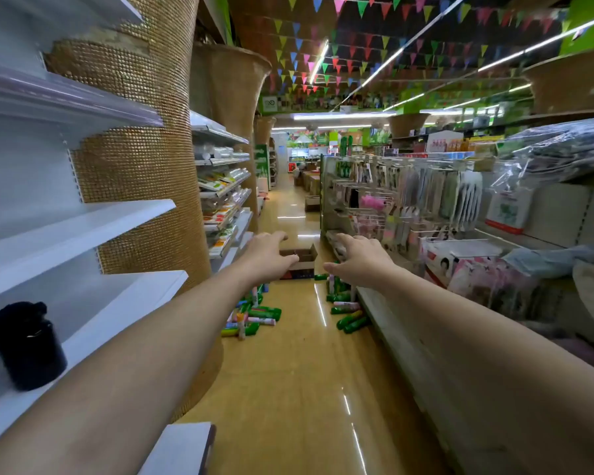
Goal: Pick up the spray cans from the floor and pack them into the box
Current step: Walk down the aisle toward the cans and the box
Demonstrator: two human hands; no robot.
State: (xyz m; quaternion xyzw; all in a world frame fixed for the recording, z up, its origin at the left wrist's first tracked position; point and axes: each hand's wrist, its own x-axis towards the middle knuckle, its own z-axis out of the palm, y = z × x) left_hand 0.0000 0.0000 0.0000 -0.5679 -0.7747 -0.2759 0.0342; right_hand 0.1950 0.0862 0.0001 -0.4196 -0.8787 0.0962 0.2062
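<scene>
Down a shop aisle, floor glossy, shelves on the left, hanging goods to the right. Box sits open on the floor ahead, partly hidden by the hands. Cans lie scattered in two clumps near it, left and right. Left hand and right hand are stretched forward, fingers loosely spread, holding nothing. Risks: stepping on loose cans, cans rolling off on the slick floor, kicking them under the shelf base.
</scene>
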